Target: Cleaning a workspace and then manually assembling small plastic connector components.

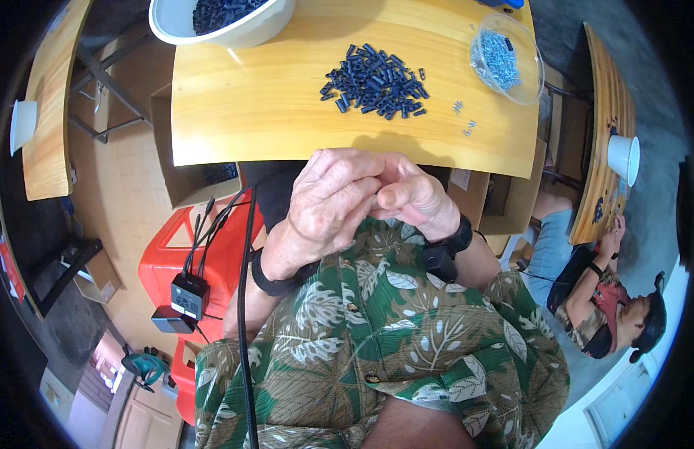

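Observation:
My left hand (328, 198) and my right hand (418, 196) meet just off the near edge of the yellow wooden table (250, 112). Both have their fingers curled and pinched together at the tips. Whatever lies between them is hidden by the fingers. Beyond my hands, a pile of small black plastic tube-like parts (377, 81) is spread on the tabletop. To its right stands a clear round tub (538, 71) holding many small silvery screws (499, 63). A few loose screws (468, 129) lie on the wood near the tub.
A white basin (246, 37) with more black parts stands at the far left of the table. Left of me, a red plastic stool (171, 254) carries a black box (190, 294) with cables. Cardboard boxes (171, 161) sit beneath the table. Another person (597, 307) works at a table on the right.

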### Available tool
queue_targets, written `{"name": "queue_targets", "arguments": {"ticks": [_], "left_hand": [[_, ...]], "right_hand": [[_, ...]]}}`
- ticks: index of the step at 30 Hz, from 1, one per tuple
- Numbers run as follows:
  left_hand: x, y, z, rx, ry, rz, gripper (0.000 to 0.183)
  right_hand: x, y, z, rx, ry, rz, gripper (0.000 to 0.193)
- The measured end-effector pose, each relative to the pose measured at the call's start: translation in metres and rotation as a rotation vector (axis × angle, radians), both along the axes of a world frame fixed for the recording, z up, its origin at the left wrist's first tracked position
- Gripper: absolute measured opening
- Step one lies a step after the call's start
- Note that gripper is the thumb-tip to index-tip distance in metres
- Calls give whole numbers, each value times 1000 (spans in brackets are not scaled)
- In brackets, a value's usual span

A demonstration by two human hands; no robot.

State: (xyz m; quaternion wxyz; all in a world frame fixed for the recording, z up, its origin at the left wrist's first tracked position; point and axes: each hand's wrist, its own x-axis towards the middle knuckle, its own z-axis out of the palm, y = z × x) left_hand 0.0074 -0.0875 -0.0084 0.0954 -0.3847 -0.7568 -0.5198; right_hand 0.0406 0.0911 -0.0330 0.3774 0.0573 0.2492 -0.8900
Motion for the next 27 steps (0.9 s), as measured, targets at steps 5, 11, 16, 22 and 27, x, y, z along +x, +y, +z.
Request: {"name": "queue_targets", "arguments": {"ticks": [5,11,16,22,27], "left_hand": [[2,0,-2,43,-27,21,27],[2,0,-4,54,-13,49,28],[2,-2,-3,42,-13,38,30],[-3,-12,-5,-25,-42,107,27],[-26,-34,-13,-259,-27,464,21]], "right_hand": [[2,-5,-3,-8,58,-63,38],[2,-12,-2,-36,1,-109,30],[0,-16,-1,-50,-2,-122,30],[-4,-17,8,9,-48,-69,35],[-4,-6,20,419,81,-100,27]]}}
